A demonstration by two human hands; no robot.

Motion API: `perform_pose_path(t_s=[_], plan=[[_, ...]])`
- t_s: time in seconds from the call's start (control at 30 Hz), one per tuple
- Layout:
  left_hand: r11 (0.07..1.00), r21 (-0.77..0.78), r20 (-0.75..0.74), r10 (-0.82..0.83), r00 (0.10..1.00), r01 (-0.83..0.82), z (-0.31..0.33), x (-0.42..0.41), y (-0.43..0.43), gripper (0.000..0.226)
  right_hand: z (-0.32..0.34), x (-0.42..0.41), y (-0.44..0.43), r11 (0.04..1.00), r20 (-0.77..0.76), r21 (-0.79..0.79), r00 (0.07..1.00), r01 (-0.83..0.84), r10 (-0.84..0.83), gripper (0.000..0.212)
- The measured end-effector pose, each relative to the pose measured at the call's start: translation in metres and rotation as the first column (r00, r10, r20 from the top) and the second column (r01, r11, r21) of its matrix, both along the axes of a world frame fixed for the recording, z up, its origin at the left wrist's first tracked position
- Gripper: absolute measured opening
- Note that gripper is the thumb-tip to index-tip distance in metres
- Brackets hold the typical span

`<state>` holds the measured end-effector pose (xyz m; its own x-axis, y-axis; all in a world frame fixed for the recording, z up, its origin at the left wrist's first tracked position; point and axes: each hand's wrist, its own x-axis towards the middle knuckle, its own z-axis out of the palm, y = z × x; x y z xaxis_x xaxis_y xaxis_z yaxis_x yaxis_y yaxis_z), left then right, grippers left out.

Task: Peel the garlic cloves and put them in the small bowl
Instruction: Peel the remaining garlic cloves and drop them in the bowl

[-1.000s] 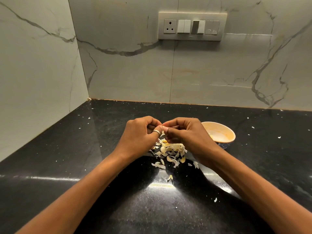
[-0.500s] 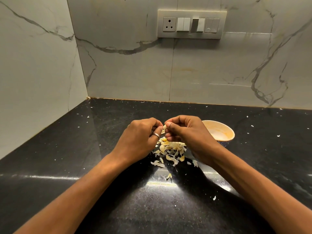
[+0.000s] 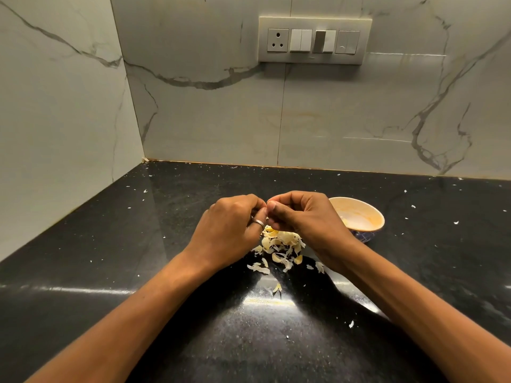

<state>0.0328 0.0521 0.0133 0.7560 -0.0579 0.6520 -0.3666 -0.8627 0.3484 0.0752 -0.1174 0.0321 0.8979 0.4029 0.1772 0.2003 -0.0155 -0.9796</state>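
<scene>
Papery pale peels [image 3: 279, 244] under curled left hand [image 3: 232, 228], right hand [image 3: 307, 219]; grip contents unclear.

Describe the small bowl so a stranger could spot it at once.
Start at the black counter under the wall switch plate. Just right of the right hand, partly behind it, sits the bowl. It is the only dish there: cream-orange inside, dark blue pattern outside, unlike the loose pale peels nearby.
</scene>
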Motion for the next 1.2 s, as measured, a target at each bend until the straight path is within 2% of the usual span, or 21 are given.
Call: perform_pose_path(t_s=[0.2,0.37,0.57,0.83,1.07,1.2], plan=[[1.0,-0.011,0.014,-0.001,1.0,0.002,0.0013,-0.0007,-0.0006,0.023,0.0,-0.0008,0.0011,1.0,-0.02,0.024,1.0,-0.011,0.011,0.018],[0.994,-0.098,-0.01,-0.051,0.999,0.05,0.0031,-0.0015,-0.001,0.025,-0.0001,-0.0001,0.0004,0.998,-0.029,0.054,1.0,-0.011,0.013,0.019],[0.983,-0.17,-0.034,-0.073,0.997,0.066,0.0029,0.0009,-0.0001,0.01,-0.0006,0.0011,-0.0011,0.999,0.006,0.032,0.999,-0.032,0.032,0.016],[0.986,-0.165,-0.073,-0.046,0.996,0.033,0.0013,0.0034,0.0014,0.009,-0.002,0.002,-0.0004,0.999,0.025,0.009,0.999,-0.037,0.037,0.019],[0.957,-0.283,-0.092,-0.086,0.992,0.057,0.0019,0.0025,0.0008,0.009,-0.0015,0.0018,0.0007,0.999,0.005,0.035,0.999,-0.033,0.033,0.018],[0.952,-0.297,-0.082,-0.097,0.992,0.069,0.0039,0.002,0.0011,0.008,0.0003,0.0003,-0.0009,0.997,-0.022,0.044,0.998,-0.055,0.056,0.018]])
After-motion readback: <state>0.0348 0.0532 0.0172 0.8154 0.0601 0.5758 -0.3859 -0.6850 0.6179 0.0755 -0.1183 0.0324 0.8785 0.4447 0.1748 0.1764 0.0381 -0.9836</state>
